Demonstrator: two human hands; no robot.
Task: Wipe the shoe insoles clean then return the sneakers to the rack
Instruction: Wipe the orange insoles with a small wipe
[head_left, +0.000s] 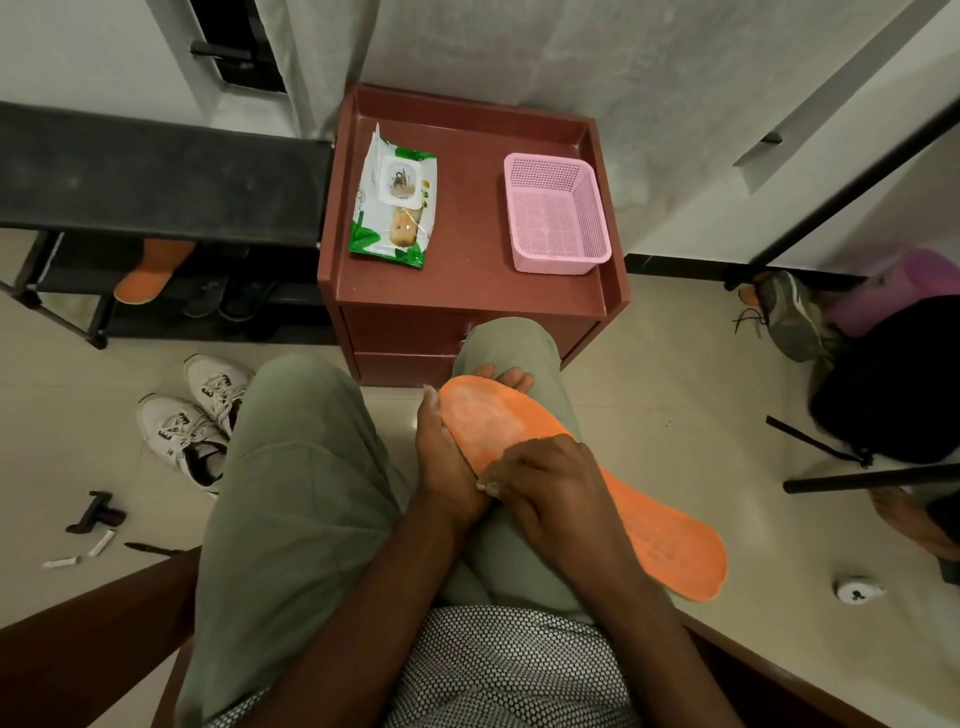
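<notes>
Head view caught the orange insole (524, 421) across the lap, long axis running diagonally, toe toward the cabinet (467, 291), heel lower right. Left hand (447, 457) cradled its toe end, fingers curled beneath; right hand (545, 483) pressed on its middle, fingers curled, whatever they pinched hidden.

Pale glossy tile floor (649, 364), grey-white wall (519, 52) behind. Reddish-brown cabinet (467, 291) with raised rim stands against the wall, drawers in front; black bench-like shelf frame (156, 176) just beside it. Dark skirting (675, 265) along wall base; light dim, even.
</notes>
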